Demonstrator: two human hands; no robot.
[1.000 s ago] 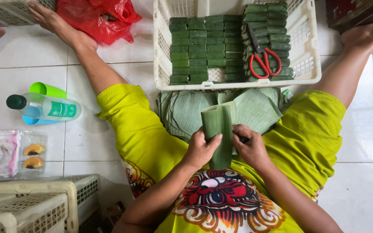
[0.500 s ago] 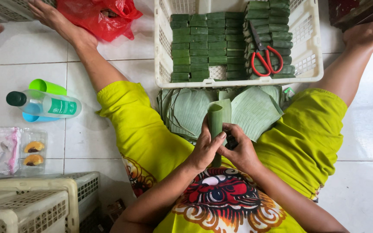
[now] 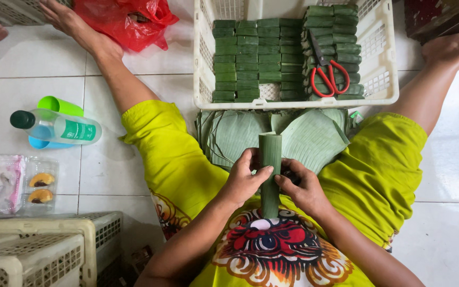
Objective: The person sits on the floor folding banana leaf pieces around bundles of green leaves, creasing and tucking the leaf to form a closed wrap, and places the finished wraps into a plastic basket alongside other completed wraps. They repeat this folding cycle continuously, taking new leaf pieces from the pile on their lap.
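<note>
Hands: left hand point(image 3: 244, 183) and right hand point(image 3: 304, 187) both wrapped tight around a rolled banana-leaf tube point(image 3: 270, 171), held upright over the lap.
Place: the tube stands just near of the stack of flat banana leaves point(image 3: 235, 133) on the floor; beyond it, a white basket point(image 3: 383, 64) packed with folded leaf parcels point(image 3: 251, 58) and red-handled scissors point(image 3: 325, 72).
Risk: the roll could spring open — leaf is stiff, and only finger pressure holds the overlap; squeezing harder may split it along the grain.
Change: a second ago the leaf was broader and looser; now it is rolled narrow — both hands have closed in.
</note>
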